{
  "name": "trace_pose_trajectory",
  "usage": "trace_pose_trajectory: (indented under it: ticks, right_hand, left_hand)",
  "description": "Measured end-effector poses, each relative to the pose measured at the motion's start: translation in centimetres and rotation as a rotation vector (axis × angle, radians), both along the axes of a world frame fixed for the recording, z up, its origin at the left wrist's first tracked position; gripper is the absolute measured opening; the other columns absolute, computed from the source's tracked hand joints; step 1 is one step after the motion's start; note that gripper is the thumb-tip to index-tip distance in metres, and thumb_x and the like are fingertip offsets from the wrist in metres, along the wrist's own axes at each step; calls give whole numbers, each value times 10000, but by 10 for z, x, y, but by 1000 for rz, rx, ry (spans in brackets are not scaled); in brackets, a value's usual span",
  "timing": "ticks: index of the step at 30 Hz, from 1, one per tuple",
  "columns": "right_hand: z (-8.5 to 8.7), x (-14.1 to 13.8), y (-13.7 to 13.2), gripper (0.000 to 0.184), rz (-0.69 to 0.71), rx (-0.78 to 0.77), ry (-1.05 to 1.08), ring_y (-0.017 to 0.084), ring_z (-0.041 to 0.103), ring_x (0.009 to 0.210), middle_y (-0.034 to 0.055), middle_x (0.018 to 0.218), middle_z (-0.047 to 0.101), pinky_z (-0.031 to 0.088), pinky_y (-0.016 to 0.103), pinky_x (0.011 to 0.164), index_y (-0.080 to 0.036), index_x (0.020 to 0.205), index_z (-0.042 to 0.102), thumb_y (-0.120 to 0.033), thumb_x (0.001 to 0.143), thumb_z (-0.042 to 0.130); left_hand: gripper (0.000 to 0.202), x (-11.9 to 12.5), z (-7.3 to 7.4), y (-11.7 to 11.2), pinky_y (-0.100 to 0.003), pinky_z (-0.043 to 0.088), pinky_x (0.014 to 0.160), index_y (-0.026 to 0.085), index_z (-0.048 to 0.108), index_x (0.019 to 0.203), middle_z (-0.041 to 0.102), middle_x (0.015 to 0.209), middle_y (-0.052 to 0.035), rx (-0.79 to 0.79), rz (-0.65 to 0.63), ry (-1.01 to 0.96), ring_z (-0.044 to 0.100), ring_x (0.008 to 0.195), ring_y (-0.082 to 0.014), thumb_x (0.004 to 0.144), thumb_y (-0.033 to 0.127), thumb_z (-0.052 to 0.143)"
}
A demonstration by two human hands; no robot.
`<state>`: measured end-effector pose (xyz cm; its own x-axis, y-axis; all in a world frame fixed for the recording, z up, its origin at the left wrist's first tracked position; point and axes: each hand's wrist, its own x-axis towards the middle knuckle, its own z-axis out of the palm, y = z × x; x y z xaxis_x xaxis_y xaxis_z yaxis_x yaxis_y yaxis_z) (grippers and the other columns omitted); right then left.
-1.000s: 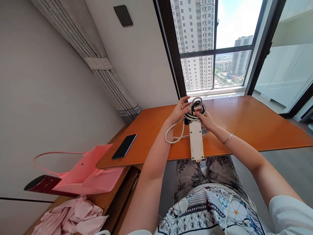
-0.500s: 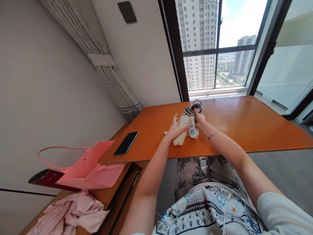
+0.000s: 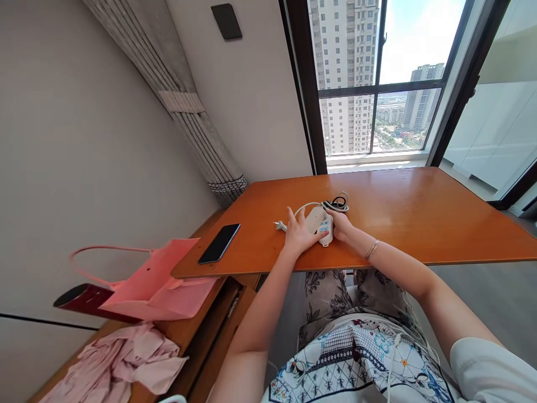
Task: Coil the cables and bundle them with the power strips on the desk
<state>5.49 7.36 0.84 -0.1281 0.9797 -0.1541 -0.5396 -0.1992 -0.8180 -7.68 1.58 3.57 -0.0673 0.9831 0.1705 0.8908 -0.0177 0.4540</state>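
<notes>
Two power strips lie side by side near the front middle of the orange-brown table (image 3: 390, 218): a cream one (image 3: 315, 219) and a white one (image 3: 326, 225) with blue socket faces. My left hand (image 3: 298, 234) rests against them from the left, fingers spread and thumb reaching across the white strip. From the right, my right hand (image 3: 342, 226) is closed around the white strip's far end, beside a coiled bundle of black and white cord (image 3: 339, 202). A white plug (image 3: 279, 225) on a loose cord lies left of my left hand. The fingers' undersides are hidden.
A black phone (image 3: 218, 243) lies on the table's left end. Beyond it stand a pink bag (image 3: 159, 285), a dark red cylinder (image 3: 86, 299) and crumpled pink cloth (image 3: 130, 358) on a lower wooden cabinet. A window (image 3: 377, 89) is behind the table.
The power strips and cord bundle have come down lower and nearer the table's front edge. My left fingers have spread, and the plug now shows clearly at the left.
</notes>
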Motion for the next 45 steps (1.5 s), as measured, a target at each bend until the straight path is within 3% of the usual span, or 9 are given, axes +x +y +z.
trace_pose_trajectory:
  ticks: [6,11,15,19,24,31,37,41,45]
  right_hand:
    - [6,2,-21,138,95,-10,-68,210,722,875,32,865,755,572,381,896,-200,955,666,-261,832,679]
    - [8,19,-27,222,79,38,-210,198,657,1094,28,1042,760,449,387,1085,-215,939,707,-176,729,770]
    - [10,44,-36,176,128,83,-340,216,648,1088,42,1044,759,442,415,1082,-212,885,761,-180,714,786]
    - [12,68,-46,169,184,124,-427,204,664,1011,42,1033,759,468,405,1054,-211,858,783,-159,698,794]
    - [9,92,-53,189,210,209,-528,218,665,1061,43,1072,763,417,441,1128,-214,872,779,-155,693,797]
    - [-3,128,-77,321,216,534,-891,242,641,1169,80,1264,690,473,461,1084,-239,1148,712,-328,841,686]
    - [-12,169,-91,388,18,818,-1413,292,505,1366,131,1375,605,400,504,1155,-245,1264,660,-392,909,605]
    - [-23,190,-92,400,-134,845,-1580,332,456,1407,133,1376,614,393,548,1138,-239,1274,658,-418,931,561]
    - [-29,197,-96,349,-255,839,-1626,341,462,1399,115,1323,657,323,589,1158,-243,1194,693,-425,955,517]
  left_hand:
    - [1237,6,-5,-14,-597,343,1154,215,246,1589,-169,1688,-159,-93,-29,43,178,1509,-514,575,671,790]
    - [1144,-4,-14,1,-704,314,1105,224,389,1517,-58,1698,-164,-15,-84,-71,245,1446,-594,506,510,842]
    - [1043,-19,-18,18,-733,260,1111,288,457,1446,58,1696,-138,62,-99,-144,245,1448,-581,489,427,847]
    - [994,-43,-9,39,-667,310,1129,219,482,1416,106,1679,-173,95,-10,31,237,1457,-564,506,426,824]
    - [948,-82,8,68,-688,361,1077,222,503,1390,121,1675,-197,65,59,201,314,1415,-565,517,402,825]
    - [833,-109,16,84,-665,258,1153,107,531,1356,73,1682,-215,58,110,222,274,1434,-558,614,352,821]
    - [995,-98,8,73,-655,-42,1212,133,432,1460,96,1675,-252,143,114,311,50,1543,-476,590,375,852]
    - [801,-70,-6,55,-606,44,1236,149,422,1471,155,1669,-238,252,-4,243,142,1554,-392,779,449,693]
    - [523,-49,-23,40,-513,167,1248,180,517,1376,366,1601,-183,341,-177,137,326,1500,-314,895,387,528]
